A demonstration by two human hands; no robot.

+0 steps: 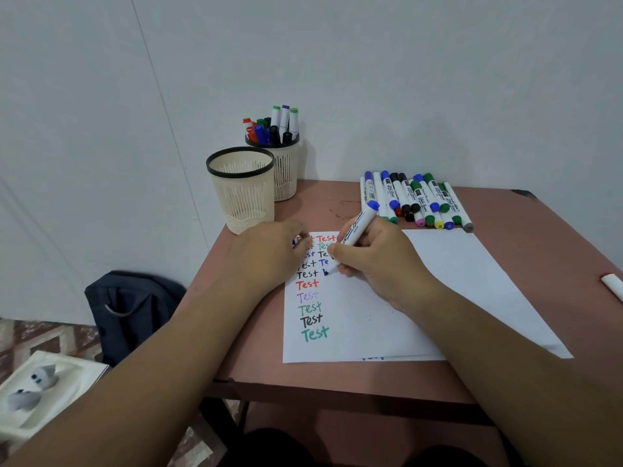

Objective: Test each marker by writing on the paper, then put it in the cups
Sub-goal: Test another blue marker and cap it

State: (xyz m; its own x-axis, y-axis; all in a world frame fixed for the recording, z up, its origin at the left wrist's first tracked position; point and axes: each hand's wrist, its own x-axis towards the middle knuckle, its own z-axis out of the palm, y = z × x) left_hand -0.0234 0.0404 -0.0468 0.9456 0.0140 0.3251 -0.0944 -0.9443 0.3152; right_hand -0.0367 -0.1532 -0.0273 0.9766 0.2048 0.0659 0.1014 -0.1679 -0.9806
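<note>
The right hand pinches the blue marker, tip on the paper, its long axis toward one o'clock. The left hand presses the sheet, nearer the empty cup at eleven o'clock.

Open-topped front cup beside full cup

We see a plain pale grey-white wall behind a small reddish-brown table pushed against it (one far corner looks chipped and dark). Beside the table on the left, a dark blue backpack leans on the wall. The floor has patterned brown and white tiles, and the light is soft and even.
</note>
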